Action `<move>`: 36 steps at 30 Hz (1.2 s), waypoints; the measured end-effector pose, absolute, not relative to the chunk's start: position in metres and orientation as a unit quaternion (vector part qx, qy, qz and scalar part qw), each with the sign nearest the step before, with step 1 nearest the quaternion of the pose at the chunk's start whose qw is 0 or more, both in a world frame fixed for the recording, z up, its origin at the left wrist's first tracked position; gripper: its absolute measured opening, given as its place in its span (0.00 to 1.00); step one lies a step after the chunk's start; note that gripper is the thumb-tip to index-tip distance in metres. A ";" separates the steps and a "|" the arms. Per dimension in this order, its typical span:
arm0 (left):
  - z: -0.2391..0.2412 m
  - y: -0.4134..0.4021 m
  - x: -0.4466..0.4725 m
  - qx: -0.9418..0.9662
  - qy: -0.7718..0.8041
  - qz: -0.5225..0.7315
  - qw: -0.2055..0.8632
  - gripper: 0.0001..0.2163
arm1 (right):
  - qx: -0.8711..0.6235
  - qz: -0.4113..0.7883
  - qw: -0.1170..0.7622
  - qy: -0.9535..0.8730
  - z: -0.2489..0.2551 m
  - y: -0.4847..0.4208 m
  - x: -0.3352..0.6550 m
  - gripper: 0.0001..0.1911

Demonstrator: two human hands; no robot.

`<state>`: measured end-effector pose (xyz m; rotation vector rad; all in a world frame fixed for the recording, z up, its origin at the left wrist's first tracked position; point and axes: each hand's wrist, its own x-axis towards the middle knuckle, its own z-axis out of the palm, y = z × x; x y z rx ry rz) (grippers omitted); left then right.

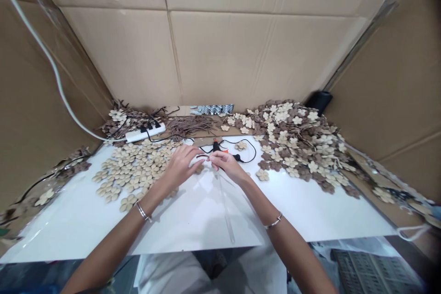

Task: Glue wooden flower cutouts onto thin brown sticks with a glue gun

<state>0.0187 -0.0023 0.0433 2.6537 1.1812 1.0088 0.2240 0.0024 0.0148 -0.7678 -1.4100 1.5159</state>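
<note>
My left hand (pixel 181 164) and my right hand (pixel 227 164) meet over the middle of the white table (pixel 193 220). Both pinch a thin dark stick (pixel 204 156) that runs between their fingertips. A spread of pale wooden flower cut-outs (pixel 138 167) lies just left of my left hand. A glue gun (pixel 217 146) with a black cord rests right behind my right hand. One single pale flower (pixel 262 175) lies to the right of my right wrist. Each wrist carries a silver bangle.
A heap of assembled brown-and-cream flowers (pixel 303 144) fills the right back of the table. A white power strip (pixel 144 134) and a bundle of brown sticks (pixel 191 125) lie at the back. Cardboard walls (pixel 220 55) enclose the table on three sides.
</note>
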 end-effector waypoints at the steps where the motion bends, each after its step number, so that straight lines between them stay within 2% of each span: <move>1: 0.042 -0.003 0.022 0.863 0.383 0.328 0.027 0.11 | -0.312 0.615 0.449 -0.568 0.014 0.002 0.223 0.19; 6: 0.036 -0.001 0.028 0.832 0.400 0.379 0.072 0.11 | -0.329 0.614 0.454 -0.555 0.010 0.003 0.219 0.17; 11: 0.032 0.002 0.027 0.730 0.456 0.448 0.242 0.10 | -0.346 0.563 0.502 -0.558 0.009 0.003 0.215 0.13; 15: 0.028 0.003 0.029 0.643 0.475 0.465 0.381 0.12 | -0.327 0.579 0.509 -0.546 0.005 0.002 0.207 0.12; 20: 0.026 -0.002 0.032 0.576 0.438 0.485 0.490 0.13 | -0.308 0.591 0.527 -0.527 -0.004 0.004 0.200 0.11; 28: 0.028 -0.002 0.029 0.577 0.467 0.472 0.476 0.13 | -0.339 0.586 0.524 -0.517 0.001 0.000 0.200 0.14; 36: 0.031 -0.002 0.029 0.657 0.503 0.467 0.313 0.13 | -0.353 0.588 0.494 -0.535 0.005 -0.006 0.197 0.15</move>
